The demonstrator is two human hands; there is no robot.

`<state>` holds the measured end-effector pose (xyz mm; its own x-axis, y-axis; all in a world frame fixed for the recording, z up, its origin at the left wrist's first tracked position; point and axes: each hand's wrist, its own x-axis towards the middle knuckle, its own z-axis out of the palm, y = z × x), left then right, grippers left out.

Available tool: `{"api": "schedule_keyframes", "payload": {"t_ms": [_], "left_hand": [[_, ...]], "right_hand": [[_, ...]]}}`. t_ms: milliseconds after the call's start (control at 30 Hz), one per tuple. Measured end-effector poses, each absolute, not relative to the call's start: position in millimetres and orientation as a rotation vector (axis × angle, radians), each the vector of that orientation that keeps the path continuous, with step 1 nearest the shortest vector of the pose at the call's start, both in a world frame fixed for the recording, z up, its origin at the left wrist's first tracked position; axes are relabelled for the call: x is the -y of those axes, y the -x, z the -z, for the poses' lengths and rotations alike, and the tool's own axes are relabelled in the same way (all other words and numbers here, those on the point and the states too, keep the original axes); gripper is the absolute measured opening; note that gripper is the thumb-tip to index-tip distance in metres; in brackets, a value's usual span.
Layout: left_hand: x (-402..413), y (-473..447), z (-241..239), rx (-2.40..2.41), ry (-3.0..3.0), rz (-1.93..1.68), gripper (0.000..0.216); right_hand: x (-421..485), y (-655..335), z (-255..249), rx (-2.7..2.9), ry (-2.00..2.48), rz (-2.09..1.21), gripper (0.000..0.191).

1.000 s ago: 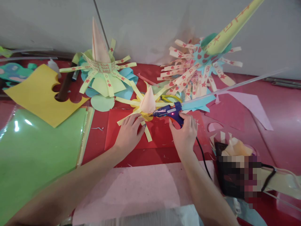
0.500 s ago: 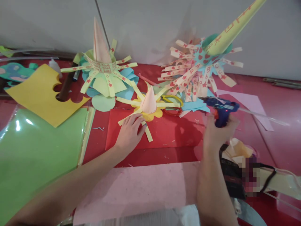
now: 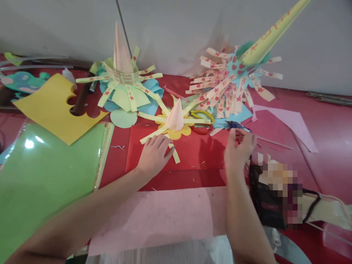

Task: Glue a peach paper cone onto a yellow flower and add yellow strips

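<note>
My left hand (image 3: 154, 154) lies flat on a red paper sheet (image 3: 192, 154), fingers spread, its fingertips on a yellow strip of a small paper craft (image 3: 175, 119): a pale cone on a yellow flower with yellow rays. My right hand (image 3: 238, 146) is to the right of it, low over the table, fingers curled on a blue glue gun (image 3: 235, 125). Only the gun's blue front end shows beyond the fingers, and a clear glue stick (image 3: 272, 142) trails out to the right. The gun's cord runs down past my wrist.
Scissors with yellow and red handles (image 3: 202, 123) lie beside the small craft. Two larger cone crafts (image 3: 123, 80) (image 3: 236, 79) stand by the wall. Yellow paper (image 3: 52, 108), a green sheet (image 3: 41, 172) and a pink sheet (image 3: 165, 216) cover the left and front. A black object (image 3: 265, 200) sits at right.
My right hand took the glue gun away from the small cone, swung it right, then lowered it toward the table. My left hand stayed on the yellow strip.
</note>
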<state>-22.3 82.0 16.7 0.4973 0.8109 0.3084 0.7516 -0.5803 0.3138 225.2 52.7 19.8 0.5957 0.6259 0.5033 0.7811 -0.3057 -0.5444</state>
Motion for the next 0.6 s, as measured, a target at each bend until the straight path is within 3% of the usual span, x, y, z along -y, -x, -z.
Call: {"api": "schedule_keyframes", "payload": {"t_ms": [200,400,600], "left_hand": [[-64,16,-24,-1.081,-2.933,-0.470,0.033],[-60,15,-27,-0.964,-2.982,-0.402,0.023],[-62,15,-24,-0.910,-3.135,-0.568,0.023]], "right_hand": [[-54,-162,-17,1.518,1.804,0.018,0.020],[-51,-151,-17,1.561,1.701,-0.255,0.020],[-55,-159,-10,1.514,1.685,-0.362,0.021]]}}
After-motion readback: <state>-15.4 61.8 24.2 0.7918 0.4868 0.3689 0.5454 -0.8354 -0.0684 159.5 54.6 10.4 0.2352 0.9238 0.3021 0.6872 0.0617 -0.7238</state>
